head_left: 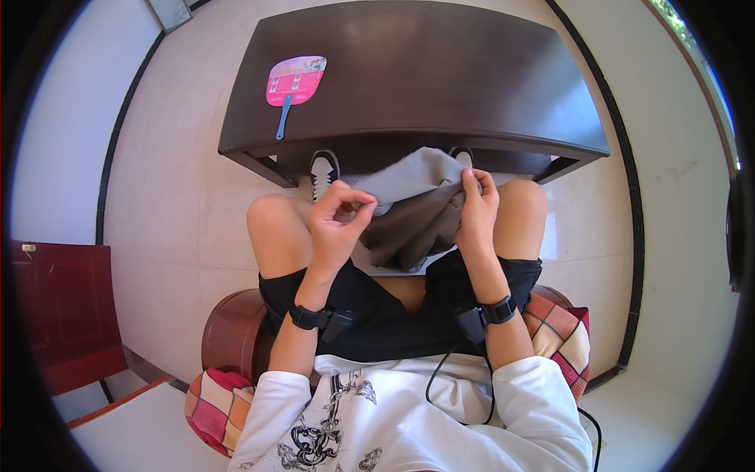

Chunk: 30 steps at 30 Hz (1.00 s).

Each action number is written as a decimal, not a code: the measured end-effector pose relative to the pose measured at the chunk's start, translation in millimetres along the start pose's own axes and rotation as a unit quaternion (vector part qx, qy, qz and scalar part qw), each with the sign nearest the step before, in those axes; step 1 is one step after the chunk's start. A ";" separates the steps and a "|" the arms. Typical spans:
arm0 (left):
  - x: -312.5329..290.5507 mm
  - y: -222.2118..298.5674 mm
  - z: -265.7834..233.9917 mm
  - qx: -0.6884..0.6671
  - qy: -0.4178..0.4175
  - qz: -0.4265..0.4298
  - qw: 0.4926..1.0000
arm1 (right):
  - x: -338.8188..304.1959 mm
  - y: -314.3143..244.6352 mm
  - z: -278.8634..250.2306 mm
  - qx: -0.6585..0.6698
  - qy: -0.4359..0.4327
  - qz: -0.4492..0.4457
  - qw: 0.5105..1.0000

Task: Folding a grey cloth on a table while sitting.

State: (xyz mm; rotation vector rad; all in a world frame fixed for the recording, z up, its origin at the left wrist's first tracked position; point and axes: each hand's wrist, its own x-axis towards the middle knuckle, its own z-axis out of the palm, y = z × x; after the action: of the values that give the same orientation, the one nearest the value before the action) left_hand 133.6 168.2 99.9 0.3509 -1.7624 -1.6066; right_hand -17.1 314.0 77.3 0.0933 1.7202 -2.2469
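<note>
Precariously, the grey-and-brown cloth point(413, 224) is hung between the knees point(523, 204), near side of the table point(425, 79), its edges pinched narrowly by the left grip point(338, 216) and right grip point(477, 208); were either loosened, a corner could be dropped onto the floor point(220, 228).

The worktop point(440, 86) is a dark brown table with a smooth, glossy surface that catches a pale, bluish sheen toward its right end. Its edges look bowed in this wide view. A flat hand fan point(296, 81) lies on the left part of it, mostly pink with paler printed patches near the top. The fan's blue handle point(284, 118) points toward the person, its end just beside the near edge. The worktop stands on a floor point(177, 189) of pale, shiny tiles, where faint joints show and a dark border runs along the walls.
</note>
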 end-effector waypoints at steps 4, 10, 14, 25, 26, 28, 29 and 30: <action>6.3 -6.0 -0.5 -0.197 0.030 -0.160 0.967 | 2.7 2.0 -8.1 0.040 0.012 0.005 0.999; 1.5 -23.0 -14.3 -0.188 0.040 -0.331 0.924 | 11.9 -1.1 -10.0 0.050 0.046 -0.063 0.996; 5.5 -17.6 -13.7 -0.176 0.052 -0.313 0.932 | 17.0 -15.6 -11.0 -0.025 -0.030 -0.086 0.995; -10.3 -33.1 -11.1 -0.380 -0.007 -0.404 0.832 | -13.6 -15.3 14.9 -0.121 -0.233 -0.080 0.961; -9.3 -32.1 -6.3 -0.334 0.022 -0.355 0.873 | -19.0 -12.0 17.9 -0.122 -0.233 -0.080 0.961; -9.1 -29.7 0.9 -0.268 0.014 -0.303 0.914 | -28.5 -3.7 23.6 -0.185 -0.217 -0.129 0.950; -8.8 -27.9 3.7 -0.198 0.006 -0.248 0.948 | -31.5 -1.6 26.5 -0.217 -0.217 -0.167 0.937; -8.8 -25.4 6.1 -0.198 0.008 -0.248 0.948 | -33.7 -1.4 29.1 -0.217 -0.219 -0.167 0.936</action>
State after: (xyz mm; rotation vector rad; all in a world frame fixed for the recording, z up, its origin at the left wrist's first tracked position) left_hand 129.2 173.5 73.2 0.6428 -1.3524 -2.2517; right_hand 18.5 293.5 94.6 -0.7885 2.0213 -1.8271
